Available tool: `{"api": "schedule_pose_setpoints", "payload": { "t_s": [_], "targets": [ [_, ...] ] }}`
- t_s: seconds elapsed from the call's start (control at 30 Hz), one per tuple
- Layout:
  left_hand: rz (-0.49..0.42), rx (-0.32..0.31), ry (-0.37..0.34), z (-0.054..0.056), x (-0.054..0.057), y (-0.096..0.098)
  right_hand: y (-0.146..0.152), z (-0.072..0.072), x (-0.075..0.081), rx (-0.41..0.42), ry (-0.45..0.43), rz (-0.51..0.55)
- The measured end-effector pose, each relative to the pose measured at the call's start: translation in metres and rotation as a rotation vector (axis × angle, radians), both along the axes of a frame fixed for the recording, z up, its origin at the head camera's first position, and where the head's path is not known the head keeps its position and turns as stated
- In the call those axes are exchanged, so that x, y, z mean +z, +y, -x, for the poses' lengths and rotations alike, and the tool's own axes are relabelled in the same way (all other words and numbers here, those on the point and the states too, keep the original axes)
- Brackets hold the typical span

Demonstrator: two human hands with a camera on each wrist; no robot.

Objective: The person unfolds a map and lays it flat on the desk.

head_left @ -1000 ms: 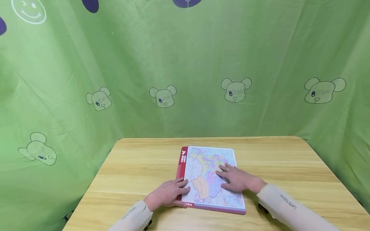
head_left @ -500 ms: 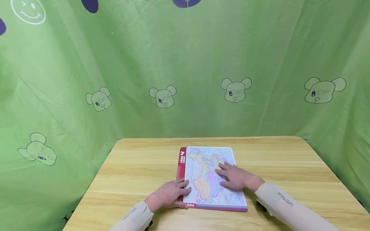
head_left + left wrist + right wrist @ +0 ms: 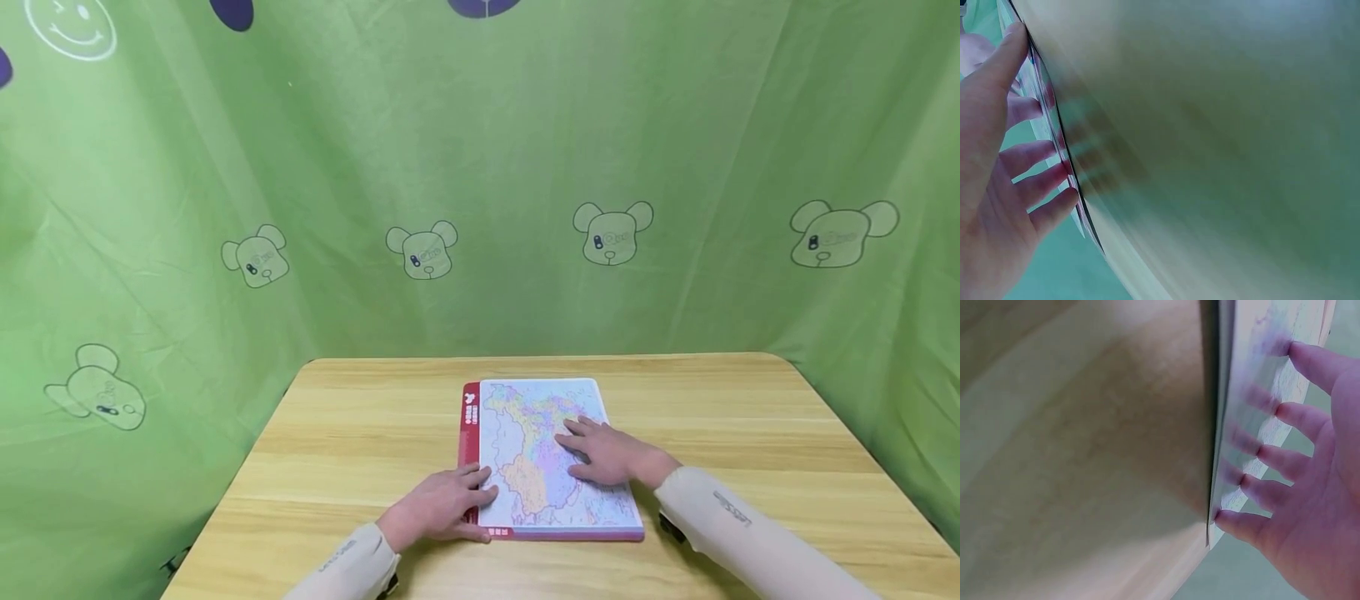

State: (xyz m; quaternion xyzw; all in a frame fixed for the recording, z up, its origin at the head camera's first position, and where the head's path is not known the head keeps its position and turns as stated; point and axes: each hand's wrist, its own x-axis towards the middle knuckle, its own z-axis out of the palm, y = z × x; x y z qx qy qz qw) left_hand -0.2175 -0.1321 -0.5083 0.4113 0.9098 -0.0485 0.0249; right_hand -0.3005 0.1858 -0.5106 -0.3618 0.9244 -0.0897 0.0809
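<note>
A glossy colored map (image 3: pixel 528 487) lies flat on the wooden table, with a red strip (image 3: pixel 469 437) along its left side and another sheet's purple edge (image 3: pixel 585 536) showing beneath its front. My left hand (image 3: pixel 438 502) rests at the map's lower left, its fingers over the red strip and thumb by the front corner. On the map's right half, my right hand (image 3: pixel 609 454) presses down with fingers spread. In the right wrist view, those fingertips (image 3: pixel 1244 481) touch the shiny surface and reflect in it. The left wrist view has the left fingers (image 3: pixel 1054 206) along the layered edge.
The light wooden table (image 3: pixel 337 433) extends around the map on all sides. Behind and beside it hangs a green curtain (image 3: pixel 510 308) printed with bear heads.
The map has turned slightly, its front edge now straighter and its upper part shifted left. My right hand has slid a little left and away from me with it; the left hand barely moved.
</note>
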Motion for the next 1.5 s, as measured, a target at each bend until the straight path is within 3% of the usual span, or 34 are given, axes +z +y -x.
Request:
{"api": "schedule_pose_setpoints", "payload": {
  "t_s": [0.4,1.07,1.5],
  "targets": [
    [-0.003,0.032,-0.032,0.000,-0.003,0.002,-0.003,-0.002,0.001,0.003,0.010,-0.013],
    [-0.012,0.044,-0.034,-0.002,-0.004,0.001,-0.019,-0.059,0.009,0.118,0.002,-0.069],
    [-0.014,0.056,-0.046,-0.003,-0.003,0.002,-0.030,-0.077,0.008,0.190,0.052,-0.099]
  ]
}}
